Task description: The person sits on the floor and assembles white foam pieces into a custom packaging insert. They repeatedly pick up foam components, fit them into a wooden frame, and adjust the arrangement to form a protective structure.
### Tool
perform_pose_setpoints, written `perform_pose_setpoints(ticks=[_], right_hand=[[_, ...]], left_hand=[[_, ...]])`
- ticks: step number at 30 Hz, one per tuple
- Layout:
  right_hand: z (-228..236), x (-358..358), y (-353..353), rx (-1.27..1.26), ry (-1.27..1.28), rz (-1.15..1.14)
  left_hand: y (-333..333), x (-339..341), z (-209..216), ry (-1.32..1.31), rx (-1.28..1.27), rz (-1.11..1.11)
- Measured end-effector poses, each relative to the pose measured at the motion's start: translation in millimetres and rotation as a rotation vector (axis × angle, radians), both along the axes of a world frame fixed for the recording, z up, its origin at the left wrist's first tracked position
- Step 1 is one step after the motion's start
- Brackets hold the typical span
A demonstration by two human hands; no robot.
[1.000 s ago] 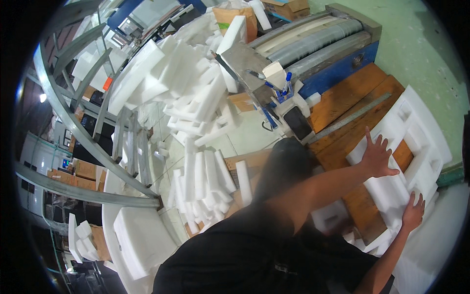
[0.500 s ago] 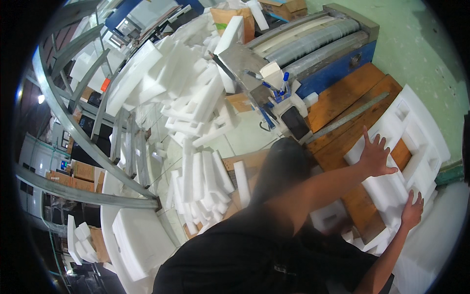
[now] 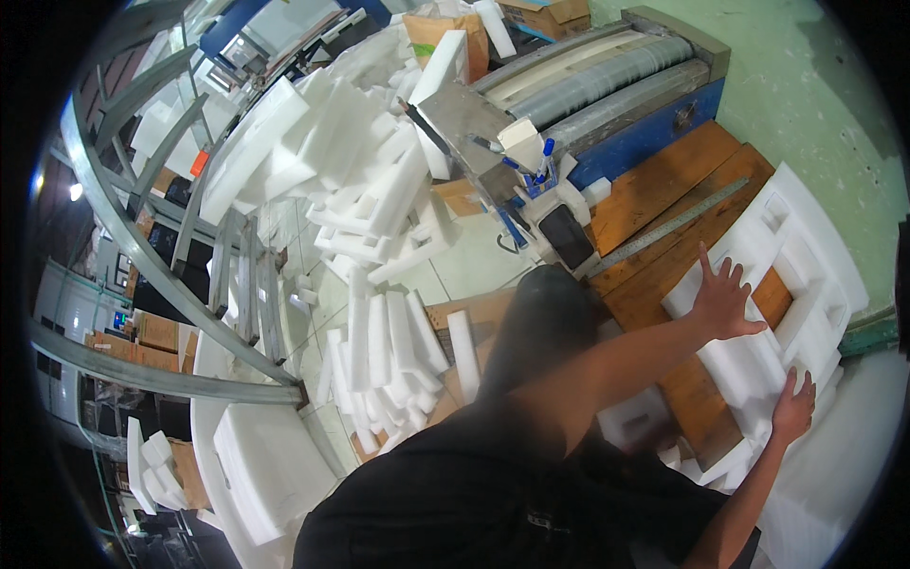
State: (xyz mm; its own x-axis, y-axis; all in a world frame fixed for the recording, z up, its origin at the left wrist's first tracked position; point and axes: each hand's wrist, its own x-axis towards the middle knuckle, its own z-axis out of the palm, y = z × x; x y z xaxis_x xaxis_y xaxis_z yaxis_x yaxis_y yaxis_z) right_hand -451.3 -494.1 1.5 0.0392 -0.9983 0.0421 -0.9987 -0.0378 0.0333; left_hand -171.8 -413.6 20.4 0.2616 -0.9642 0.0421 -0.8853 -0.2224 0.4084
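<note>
On the right, a white foam piece (image 3: 807,239) with rectangular cut-outs lies on a brown wooden bench top (image 3: 679,211). My left hand (image 3: 725,302) rests on the near-left part of this foam, fingers spread wide and the palm down. Lower down, my right hand (image 3: 794,410) lies against the foam's other end with its fingers apart. Neither hand wraps round anything. Part of the foam under the palms is hidden. A metal ruler (image 3: 675,226) lies along the bench beyond my left hand.
A holder with blue pens (image 3: 542,166) and a dark phone (image 3: 565,236) sit left of the bench. Behind stands a machine with a film-wrapped roller (image 3: 616,83). White foam offcuts (image 3: 379,190) heap on the tiled floor, beside a curved metal frame (image 3: 152,254). A green wall (image 3: 806,95) bounds the right.
The whole view has shifted very slightly. Both hands keep their places on the foam with fingers spread.
</note>
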Motion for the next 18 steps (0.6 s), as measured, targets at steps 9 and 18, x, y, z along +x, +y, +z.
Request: perform_pose_setpoints(ticks=[9,18], right_hand=[[0.7,-0.7,1.1,0.013,-0.006,0.008],[-13.4,-10.3,-4.9,-0.017,-0.097,0.04]], left_hand=[[6.7,0.2,-0.9,0.002,-0.016,-0.012],[-3.8,-1.6,-14.6,-0.064,-0.053,-0.007]])
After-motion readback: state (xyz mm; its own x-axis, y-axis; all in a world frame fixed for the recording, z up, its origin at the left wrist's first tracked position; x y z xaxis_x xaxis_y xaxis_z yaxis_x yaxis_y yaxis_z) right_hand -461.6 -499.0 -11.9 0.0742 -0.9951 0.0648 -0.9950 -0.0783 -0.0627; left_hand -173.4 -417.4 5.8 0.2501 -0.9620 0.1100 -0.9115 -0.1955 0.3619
